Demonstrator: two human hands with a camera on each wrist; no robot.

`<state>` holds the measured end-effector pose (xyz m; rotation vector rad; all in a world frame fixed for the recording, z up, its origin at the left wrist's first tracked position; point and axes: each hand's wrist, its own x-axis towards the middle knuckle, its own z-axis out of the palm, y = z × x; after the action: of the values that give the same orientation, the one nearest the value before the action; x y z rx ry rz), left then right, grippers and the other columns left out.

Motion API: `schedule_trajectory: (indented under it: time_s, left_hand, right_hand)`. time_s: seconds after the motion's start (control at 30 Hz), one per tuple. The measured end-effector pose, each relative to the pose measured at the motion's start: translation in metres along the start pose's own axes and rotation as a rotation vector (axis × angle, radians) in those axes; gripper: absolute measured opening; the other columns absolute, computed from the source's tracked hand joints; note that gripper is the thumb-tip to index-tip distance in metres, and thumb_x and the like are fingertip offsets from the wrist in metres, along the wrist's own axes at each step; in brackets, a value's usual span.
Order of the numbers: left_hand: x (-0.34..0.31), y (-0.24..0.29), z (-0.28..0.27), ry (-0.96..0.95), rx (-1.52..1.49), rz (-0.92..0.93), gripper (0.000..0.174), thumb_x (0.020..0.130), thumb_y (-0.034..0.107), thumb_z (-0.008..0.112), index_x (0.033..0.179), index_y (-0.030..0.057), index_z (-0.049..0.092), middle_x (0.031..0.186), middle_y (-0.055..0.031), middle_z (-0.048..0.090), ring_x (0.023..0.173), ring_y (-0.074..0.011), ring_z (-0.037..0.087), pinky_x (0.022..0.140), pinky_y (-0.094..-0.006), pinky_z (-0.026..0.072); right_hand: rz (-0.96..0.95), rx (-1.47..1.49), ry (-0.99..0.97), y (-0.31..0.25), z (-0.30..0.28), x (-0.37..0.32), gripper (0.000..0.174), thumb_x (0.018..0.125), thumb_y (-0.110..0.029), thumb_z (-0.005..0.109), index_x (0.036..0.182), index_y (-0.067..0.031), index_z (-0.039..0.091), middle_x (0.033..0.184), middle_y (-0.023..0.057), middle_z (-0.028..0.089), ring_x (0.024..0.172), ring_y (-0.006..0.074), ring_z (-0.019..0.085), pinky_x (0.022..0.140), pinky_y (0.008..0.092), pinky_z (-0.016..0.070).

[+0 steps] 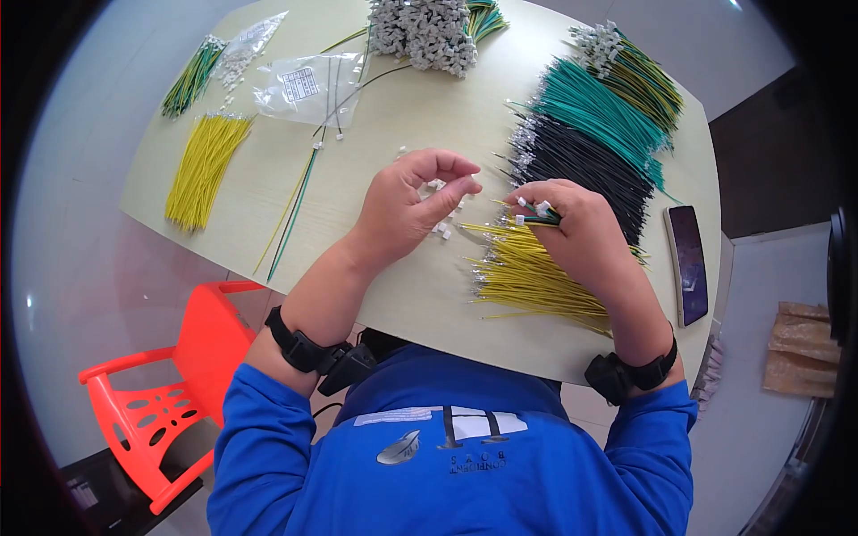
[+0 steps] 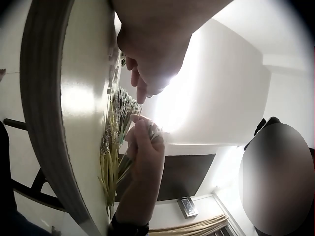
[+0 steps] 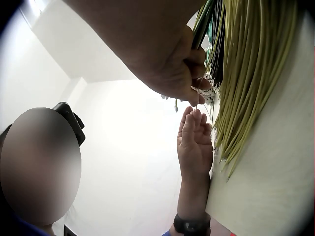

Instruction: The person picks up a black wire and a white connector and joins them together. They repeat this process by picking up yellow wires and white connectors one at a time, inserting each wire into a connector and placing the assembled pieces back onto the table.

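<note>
In the head view the left hand (image 1: 407, 201) pinches a small white connector (image 1: 475, 182) between thumb and forefinger, over the table. To its right, the right hand (image 1: 576, 223) curls round a few green and yellow wires with white connectors (image 1: 542, 209) on their ends. Its thumb and forefinger meet above the tips of a yellow wire bundle (image 1: 536, 281). The right wrist view has the left hand (image 3: 195, 142) with its fingertips close to those of the right hand (image 3: 167, 64), a thin wire between them. Loose white connectors (image 1: 442, 230) lie beside the left hand.
Black wires (image 1: 585, 170), green wires (image 1: 603, 107) and a phone (image 1: 686, 265) lie on the right. A connector pile (image 1: 420, 36) is at the back. Yellow wires (image 1: 207, 170), a clear bag (image 1: 308, 89) and joined wires (image 1: 295, 210) lie left. A red chair (image 1: 210, 348) stands beside the table.
</note>
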<state>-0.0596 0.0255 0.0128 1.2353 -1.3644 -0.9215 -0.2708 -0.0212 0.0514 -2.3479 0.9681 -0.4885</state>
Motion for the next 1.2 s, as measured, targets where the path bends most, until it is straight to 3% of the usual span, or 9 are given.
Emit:
schedule_trajectory:
  time_s: [0.1, 0.23, 0.3, 0.43, 0.8, 0.93, 1.03, 1.2]
  left_hand:
    - [0.0, -0.006, -0.001, -0.107, -0.242, -0.022, 0.017, 0.091, 0.016, 0.059, 0.098, 0.0016, 0.063, 0.088, -0.0043, 0.067, 0.083, -0.009, 0.06, 0.076, -0.0226, 0.0462]
    - [0.001, -0.007, -0.003, -0.158, -0.278, -0.02, 0.02, 0.094, 0.017, 0.055, 0.102, -0.0001, 0.06, 0.089, -0.0051, 0.066, 0.085, -0.0086, 0.06, 0.077, -0.0226, 0.0459]
    - [0.002, -0.005, -0.003, -0.156, -0.287, -0.027, 0.019, 0.094, 0.017, 0.055, 0.102, -0.0002, 0.06, 0.088, -0.0051, 0.066, 0.085, -0.0088, 0.06, 0.077, -0.0225, 0.0459]
    - [0.002, -0.005, -0.005, -0.151, -0.313, -0.045, 0.019, 0.094, 0.016, 0.055, 0.102, -0.0002, 0.06, 0.088, -0.0052, 0.066, 0.085, -0.0094, 0.06, 0.077, -0.0222, 0.0459]
    - [0.001, -0.005, -0.002, -0.136, -0.369, -0.019, 0.018, 0.092, 0.015, 0.057, 0.101, -0.0003, 0.061, 0.088, -0.0051, 0.065, 0.085, -0.0098, 0.061, 0.077, -0.023, 0.0467]
    - [0.001, -0.005, -0.006, -0.136, -0.085, 0.092, 0.017, 0.091, 0.014, 0.059, 0.099, -0.0004, 0.061, 0.088, -0.0053, 0.065, 0.086, -0.0105, 0.061, 0.078, -0.0239, 0.047]
    - [0.0, -0.005, -0.003, -0.137, -0.304, 0.017, 0.016, 0.09, 0.013, 0.061, 0.098, 0.0002, 0.061, 0.088, -0.0043, 0.064, 0.087, -0.0103, 0.061, 0.078, -0.0241, 0.0469]
    - [0.001, -0.007, -0.002, -0.156, -0.405, -0.047, 0.015, 0.089, 0.013, 0.062, 0.098, 0.0008, 0.061, 0.087, -0.0028, 0.064, 0.086, -0.0098, 0.061, 0.078, -0.0238, 0.0468]
  right_hand:
    - [-0.016, 0.0, 0.021, -0.001, 0.0, 0.0, 0.029, 0.069, 0.002, 0.06, 0.097, -0.0049, 0.063, 0.09, 0.0117, 0.064, 0.083, 0.0287, 0.062, 0.074, 0.0347, 0.0499]
    - [-0.061, 0.002, 0.066, -0.004, 0.002, 0.001, 0.032, 0.066, 0.008, 0.058, 0.096, -0.0025, 0.062, 0.087, 0.0104, 0.064, 0.083, 0.025, 0.063, 0.076, 0.0317, 0.0493]
    - [-0.129, 0.021, 0.09, -0.004, 0.004, 0.002, 0.034, 0.065, 0.008, 0.058, 0.096, -0.0023, 0.062, 0.086, 0.0106, 0.064, 0.082, 0.0239, 0.063, 0.074, 0.0307, 0.0494]
    - [-0.083, 0.087, 0.064, -0.01, 0.005, 0.002, 0.028, 0.07, 0.0, 0.063, 0.097, -0.0073, 0.059, 0.086, 0.0105, 0.063, 0.08, 0.0272, 0.063, 0.069, 0.0349, 0.0504]
    - [-0.088, 0.076, 0.079, -0.01, 0.006, 0.002, 0.028, 0.07, -0.001, 0.063, 0.096, -0.0076, 0.059, 0.082, 0.0097, 0.063, 0.077, 0.0268, 0.063, 0.065, 0.0342, 0.05]
    - [-0.071, 0.093, 0.081, -0.008, 0.008, 0.002, 0.026, 0.069, -0.001, 0.063, 0.094, -0.007, 0.059, 0.081, 0.0099, 0.063, 0.076, 0.0274, 0.063, 0.065, 0.034, 0.0499]
    - [-0.074, 0.1, 0.099, -0.007, 0.009, 0.001, 0.025, 0.069, -0.001, 0.063, 0.093, -0.0066, 0.06, 0.08, 0.01, 0.063, 0.075, 0.0276, 0.063, 0.065, 0.0339, 0.0499]
    - [-0.144, 0.09, 0.166, -0.006, 0.008, 0.002, 0.021, 0.07, -0.003, 0.065, 0.09, -0.0062, 0.06, 0.08, 0.01, 0.063, 0.075, 0.0275, 0.063, 0.065, 0.0334, 0.0499]
